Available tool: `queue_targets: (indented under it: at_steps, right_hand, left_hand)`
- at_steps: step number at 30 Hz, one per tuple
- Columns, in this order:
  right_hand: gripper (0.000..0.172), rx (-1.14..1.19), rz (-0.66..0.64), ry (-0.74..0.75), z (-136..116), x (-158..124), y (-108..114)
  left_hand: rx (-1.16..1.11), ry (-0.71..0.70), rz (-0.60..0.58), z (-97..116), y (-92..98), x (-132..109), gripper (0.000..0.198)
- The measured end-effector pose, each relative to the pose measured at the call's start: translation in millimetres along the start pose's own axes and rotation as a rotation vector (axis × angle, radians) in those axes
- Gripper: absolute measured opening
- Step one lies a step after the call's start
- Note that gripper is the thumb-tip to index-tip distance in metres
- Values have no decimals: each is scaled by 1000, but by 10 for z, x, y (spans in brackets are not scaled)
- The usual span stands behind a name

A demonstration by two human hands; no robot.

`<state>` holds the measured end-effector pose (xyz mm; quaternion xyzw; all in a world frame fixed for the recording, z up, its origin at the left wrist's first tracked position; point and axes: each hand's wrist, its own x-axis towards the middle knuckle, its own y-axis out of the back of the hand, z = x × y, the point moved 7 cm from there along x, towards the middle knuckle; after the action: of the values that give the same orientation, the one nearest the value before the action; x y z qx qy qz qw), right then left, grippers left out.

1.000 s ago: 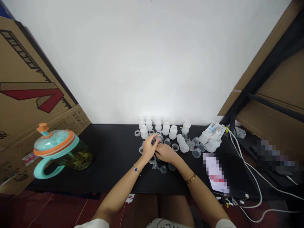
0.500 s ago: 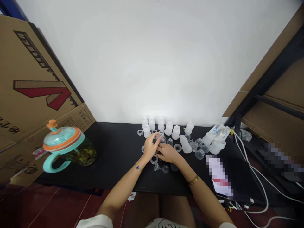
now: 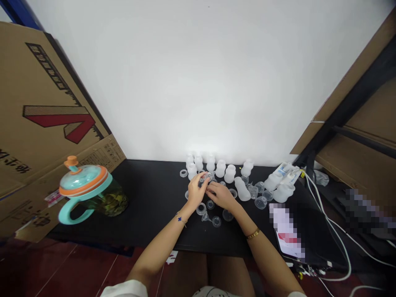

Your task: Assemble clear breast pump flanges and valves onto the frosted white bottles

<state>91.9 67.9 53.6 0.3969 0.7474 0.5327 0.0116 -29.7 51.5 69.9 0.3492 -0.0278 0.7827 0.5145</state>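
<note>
Plastic fitting (image 3: 208, 177) sits lightly pinched in the left grip (image 3: 196, 193) above the black desk (image 3: 148, 206), the right grip (image 3: 220, 196) half-curled just beside it, its hold unclear; small, slick pieces like this want a gentle, steady pinch.

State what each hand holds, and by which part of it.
The left hand pinches a small clear plastic piece at its edge, seemingly; whether the right hand, just below it, holds anything cannot be told.

White wall (image 3: 198, 82), black tabletop (image 3: 148, 206), dark red tile floor (image 3: 62, 272)
</note>
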Motion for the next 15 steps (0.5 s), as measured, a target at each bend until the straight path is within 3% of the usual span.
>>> queue_targets:
  at_steps: [6, 12, 15]
  right_hand:
    - [22, 540, 279, -236, 274, -18, 252]
    - [16, 1320, 611, -473, 578, -151, 335]
    - [10, 1508, 647, -509, 627, -233, 365]
  left_hand:
    - [-42, 1, 46, 59, 71, 9, 28]
    - [-56, 10, 33, 74, 32, -1, 28]
    - [-72, 6, 25, 76, 4, -15, 26]
